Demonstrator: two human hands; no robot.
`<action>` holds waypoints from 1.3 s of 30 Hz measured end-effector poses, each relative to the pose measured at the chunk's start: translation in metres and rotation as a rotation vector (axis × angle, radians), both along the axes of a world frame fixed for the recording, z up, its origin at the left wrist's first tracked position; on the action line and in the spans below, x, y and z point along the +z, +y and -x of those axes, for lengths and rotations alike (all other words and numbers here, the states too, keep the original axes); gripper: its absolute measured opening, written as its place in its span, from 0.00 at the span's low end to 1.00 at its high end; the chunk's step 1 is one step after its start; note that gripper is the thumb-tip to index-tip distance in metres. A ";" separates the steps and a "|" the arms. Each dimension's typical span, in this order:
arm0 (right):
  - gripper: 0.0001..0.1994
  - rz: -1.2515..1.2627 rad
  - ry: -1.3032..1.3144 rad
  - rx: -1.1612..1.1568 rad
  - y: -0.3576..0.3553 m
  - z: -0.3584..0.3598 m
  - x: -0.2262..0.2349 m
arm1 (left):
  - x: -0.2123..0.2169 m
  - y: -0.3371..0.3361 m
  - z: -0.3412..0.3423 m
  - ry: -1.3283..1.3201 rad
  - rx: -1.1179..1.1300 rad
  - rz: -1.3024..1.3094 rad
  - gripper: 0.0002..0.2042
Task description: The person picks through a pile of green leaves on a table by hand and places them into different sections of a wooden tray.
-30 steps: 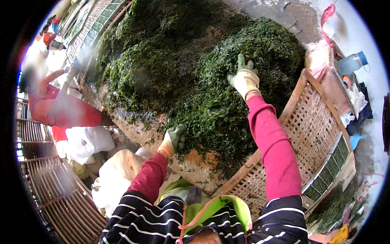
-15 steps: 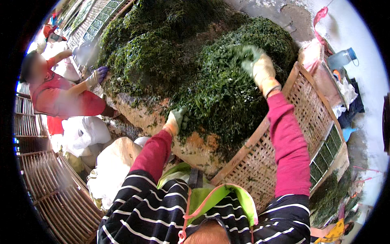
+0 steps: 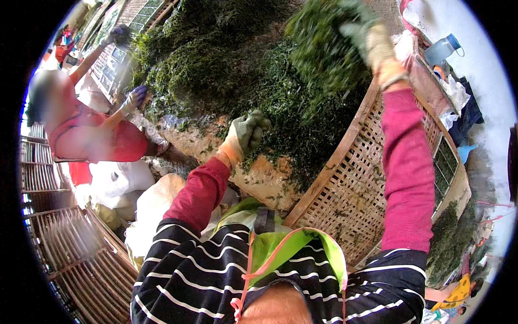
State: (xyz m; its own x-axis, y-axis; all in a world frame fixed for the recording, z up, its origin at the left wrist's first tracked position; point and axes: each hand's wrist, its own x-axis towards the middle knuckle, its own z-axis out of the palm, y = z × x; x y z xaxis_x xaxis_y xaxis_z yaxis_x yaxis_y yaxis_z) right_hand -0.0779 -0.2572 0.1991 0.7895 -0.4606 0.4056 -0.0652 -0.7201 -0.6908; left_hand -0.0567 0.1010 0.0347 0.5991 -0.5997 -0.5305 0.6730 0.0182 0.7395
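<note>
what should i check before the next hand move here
1. Both hands gloved: ok, left hand and right hand.
2. Left hand open: not ok, fingers curled by the near edge of the pile.
3. Right hand gripping greens firmly: cannot tell, motion blur.
4. Tray beside pile: ok, on its right.
5. Co-worker's nearer hand apart from left hand: ok, at the pile's left side.
6. Bottle capped: ok.

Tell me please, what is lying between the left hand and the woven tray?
In the head view, dark green leafy plants lie between the left hand and the woven tray, with brownish surface showing along their lower edge.
</note>
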 end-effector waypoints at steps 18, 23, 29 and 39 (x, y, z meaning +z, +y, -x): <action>0.31 -0.405 -0.071 0.370 -0.010 0.031 -0.015 | -0.018 -0.167 -0.127 -0.867 -0.214 0.403 0.19; 0.31 -0.597 -0.172 0.261 -0.017 0.024 -0.048 | 0.049 -0.123 -0.058 0.117 -0.452 0.694 0.21; 0.32 -0.755 -0.023 0.055 -0.028 0.044 -0.126 | 0.130 -0.146 -0.057 -0.249 -0.256 0.355 0.18; 0.42 -0.120 0.018 0.422 0.043 0.031 -0.031 | 0.185 -0.126 -0.098 -0.204 -0.629 0.256 0.20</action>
State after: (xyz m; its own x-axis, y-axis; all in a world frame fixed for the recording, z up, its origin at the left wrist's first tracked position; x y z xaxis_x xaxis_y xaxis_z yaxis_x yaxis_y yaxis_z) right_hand -0.1087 -0.2138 0.1680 0.9250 -0.1389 0.3537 0.2052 -0.6009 -0.7725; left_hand 0.0416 -0.0251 0.2200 0.1708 -0.9555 -0.2407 0.4614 -0.1383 0.8764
